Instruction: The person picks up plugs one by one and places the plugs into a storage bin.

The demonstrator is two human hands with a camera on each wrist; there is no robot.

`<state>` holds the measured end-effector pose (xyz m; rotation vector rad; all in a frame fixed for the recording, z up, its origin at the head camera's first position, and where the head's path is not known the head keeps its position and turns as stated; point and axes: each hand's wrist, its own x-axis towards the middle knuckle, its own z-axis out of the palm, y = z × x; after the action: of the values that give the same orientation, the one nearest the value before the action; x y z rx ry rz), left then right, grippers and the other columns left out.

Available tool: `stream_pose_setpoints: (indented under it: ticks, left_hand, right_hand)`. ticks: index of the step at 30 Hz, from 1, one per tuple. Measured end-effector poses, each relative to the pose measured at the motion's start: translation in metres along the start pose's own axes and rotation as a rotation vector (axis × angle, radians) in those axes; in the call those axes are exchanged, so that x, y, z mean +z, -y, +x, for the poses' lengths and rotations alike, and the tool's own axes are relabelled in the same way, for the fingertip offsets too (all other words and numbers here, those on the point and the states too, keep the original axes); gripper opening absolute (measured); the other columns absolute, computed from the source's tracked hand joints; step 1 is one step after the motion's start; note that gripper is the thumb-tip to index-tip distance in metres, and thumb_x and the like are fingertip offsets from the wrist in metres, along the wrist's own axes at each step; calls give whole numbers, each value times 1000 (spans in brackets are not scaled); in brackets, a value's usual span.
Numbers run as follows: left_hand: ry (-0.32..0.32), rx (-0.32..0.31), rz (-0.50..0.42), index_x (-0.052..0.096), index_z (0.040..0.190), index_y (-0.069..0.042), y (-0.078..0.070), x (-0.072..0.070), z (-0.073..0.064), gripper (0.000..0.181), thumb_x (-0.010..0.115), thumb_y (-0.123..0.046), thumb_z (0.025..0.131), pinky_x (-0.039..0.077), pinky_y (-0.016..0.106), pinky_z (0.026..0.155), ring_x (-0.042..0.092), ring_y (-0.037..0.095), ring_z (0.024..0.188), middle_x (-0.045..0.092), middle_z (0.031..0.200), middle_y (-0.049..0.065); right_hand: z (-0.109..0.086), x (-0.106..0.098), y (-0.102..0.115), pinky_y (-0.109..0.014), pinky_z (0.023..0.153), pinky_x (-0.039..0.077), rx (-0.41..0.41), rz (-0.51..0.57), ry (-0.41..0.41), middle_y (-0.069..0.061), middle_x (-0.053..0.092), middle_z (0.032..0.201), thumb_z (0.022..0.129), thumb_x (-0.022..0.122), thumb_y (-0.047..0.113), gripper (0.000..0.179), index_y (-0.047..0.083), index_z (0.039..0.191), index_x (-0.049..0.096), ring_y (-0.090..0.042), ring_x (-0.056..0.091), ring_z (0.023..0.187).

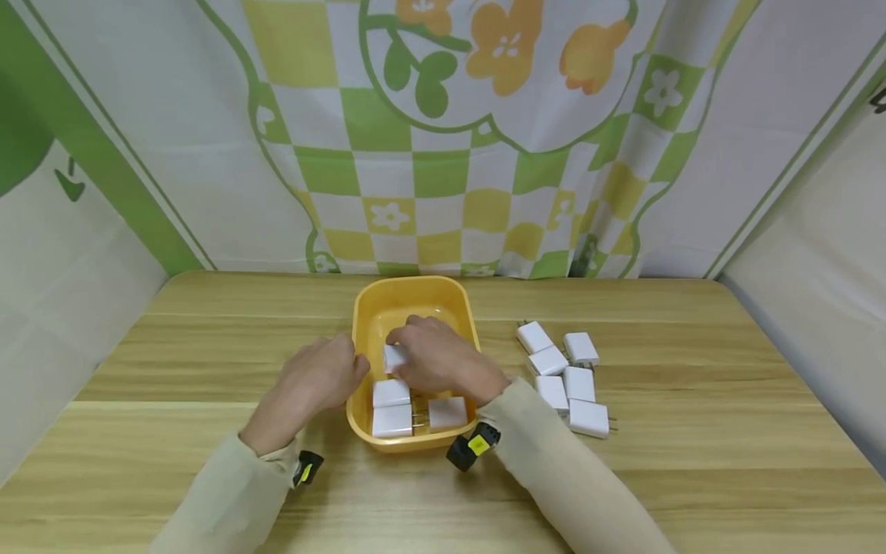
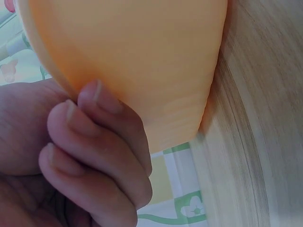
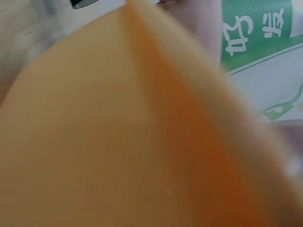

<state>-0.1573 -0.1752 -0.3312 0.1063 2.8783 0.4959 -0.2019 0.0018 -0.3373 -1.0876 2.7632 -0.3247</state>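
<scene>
A yellow plastic basin point(image 1: 415, 283) stands on the wooden table. My left hand point(image 1: 314, 375) grips its left rim, the curled fingers point(image 2: 102, 142) against the outer wall in the left wrist view. Inside the basin, my right hand point(image 1: 436, 358) pinches a white charger plug point(image 1: 393, 358), partly covered by the fingers. Below it in the head view, two white charger plugs point(image 1: 391, 422) lie side by side at the near left, and another charger plug point(image 1: 447, 413) is at the near right, metal prongs between them. The basin's wall point(image 3: 85, 132) fills most of the right wrist view, hiding the right fingers.
To the right of the basin, several white charger plugs point(image 1: 551, 392) lie in a loose cluster on the table point(image 1: 692, 431). A green, white and yellow checkered cloth point(image 1: 443, 169) hangs behind the table's back edge. Pale panels flank both sides.
</scene>
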Motion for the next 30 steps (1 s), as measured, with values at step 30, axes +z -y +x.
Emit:
stream_pose_setpoints:
  ticks: [30]
  left_hand:
    - [-14,-5,-8,55,65,-8,-2,1,-3,35,50,-15,99,34,26,41,47,16,46,51,56,4]
  right_hand:
    - [3,7,-2,-31,81,50,153,98,-11,-4,67,100,92,70,13,22,7,112,64,-18,59,87]
